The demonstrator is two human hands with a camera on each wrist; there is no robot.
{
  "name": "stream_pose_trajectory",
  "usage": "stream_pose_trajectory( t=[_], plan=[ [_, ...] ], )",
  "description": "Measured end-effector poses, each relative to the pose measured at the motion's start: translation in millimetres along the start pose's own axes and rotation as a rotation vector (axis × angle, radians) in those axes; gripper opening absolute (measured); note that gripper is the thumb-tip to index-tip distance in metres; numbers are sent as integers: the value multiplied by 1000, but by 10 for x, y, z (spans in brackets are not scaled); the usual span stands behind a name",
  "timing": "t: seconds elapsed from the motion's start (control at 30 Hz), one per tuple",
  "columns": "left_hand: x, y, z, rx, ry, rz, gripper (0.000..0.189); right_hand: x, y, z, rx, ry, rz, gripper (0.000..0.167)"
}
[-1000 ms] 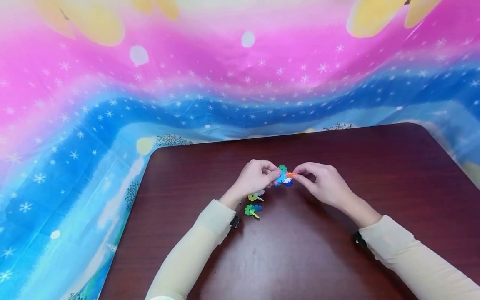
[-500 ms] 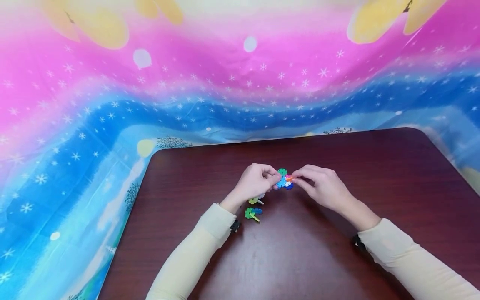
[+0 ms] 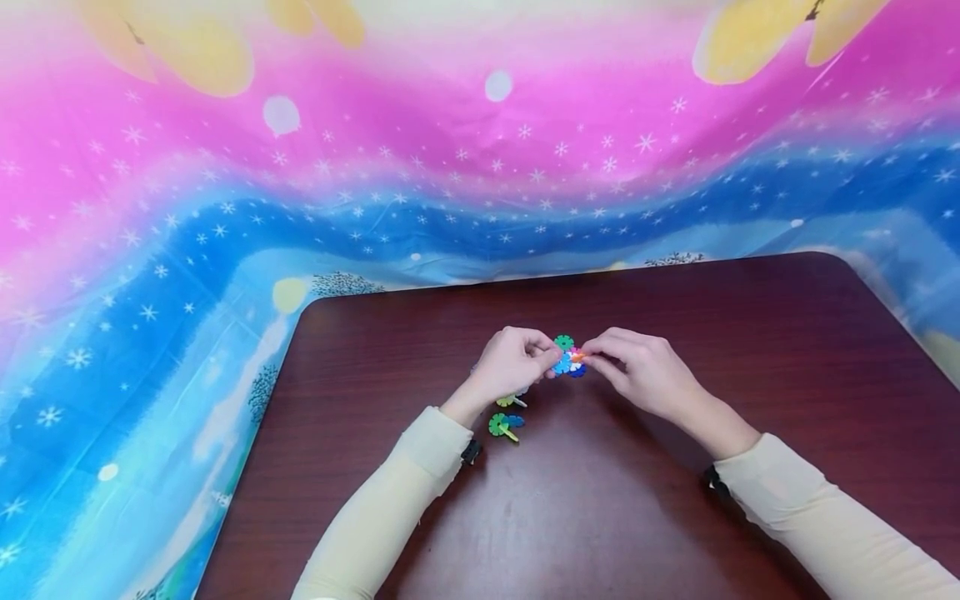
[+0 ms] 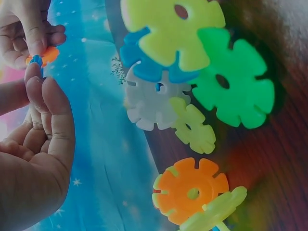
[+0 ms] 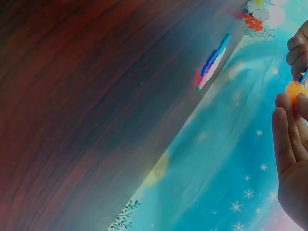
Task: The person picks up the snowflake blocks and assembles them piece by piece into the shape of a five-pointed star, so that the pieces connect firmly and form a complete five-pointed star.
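In the head view my left hand [image 3: 510,360] and my right hand [image 3: 637,367] meet over the table. My left thumb and fingers pinch a light blue notched plastic disc [image 3: 562,362], seen edge-on as a blue sliver in the left wrist view. An orange notched disc [image 4: 50,56] is pinched between the thumb and fingers of my right hand [image 5: 294,159]. The edges of these two discs touch; whether their slots interlock I cannot tell. Just behind the hands a group of green [image 3: 563,342], white, pink and dark blue discs [image 5: 211,62] lies on the table.
Joined green, yellow-green and blue discs [image 3: 498,425] lie near my left wrist. Beside them, a yellow disc [image 3: 507,401] group is partly under my left hand. An orange disc [image 4: 192,187] also shows in the left wrist view. A patterned cloth [image 3: 450,208] hangs behind the dark wooden table [image 3: 675,542].
The orange disc and my right hand have shifted slightly left, closer to the light blue disc. My left hand keeps its hold almost unmoved; the head view tilted slightly.
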State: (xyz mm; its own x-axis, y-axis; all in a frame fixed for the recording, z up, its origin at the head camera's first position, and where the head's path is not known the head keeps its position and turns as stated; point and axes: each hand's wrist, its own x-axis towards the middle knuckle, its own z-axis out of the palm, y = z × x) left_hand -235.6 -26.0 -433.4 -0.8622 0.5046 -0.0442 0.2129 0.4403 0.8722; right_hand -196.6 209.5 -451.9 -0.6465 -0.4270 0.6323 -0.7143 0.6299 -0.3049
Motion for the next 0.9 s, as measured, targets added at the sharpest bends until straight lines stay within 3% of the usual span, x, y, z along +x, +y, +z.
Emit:
stream_pose_trajectory(
  t=[0.27,0.53,0.73,0.83,0.9],
  plan=[
    [0,-14,-2,-4,3,4,14,-13,8,4,8,-11,-1,29],
    [5,7,26,52,8,26,14,7,-28,9,25,-41,-26,27],
    [1,-10,71,-6,3,-8,14,8,-52,19,38,-48,-47,30],
    [-8,-41,82,-36,16,-25,15,27,-58,24,49,-80,-15,27],
    [-25,-73,86,-53,30,-36,14,51,-45,31,64,-146,48,28]
  ],
)
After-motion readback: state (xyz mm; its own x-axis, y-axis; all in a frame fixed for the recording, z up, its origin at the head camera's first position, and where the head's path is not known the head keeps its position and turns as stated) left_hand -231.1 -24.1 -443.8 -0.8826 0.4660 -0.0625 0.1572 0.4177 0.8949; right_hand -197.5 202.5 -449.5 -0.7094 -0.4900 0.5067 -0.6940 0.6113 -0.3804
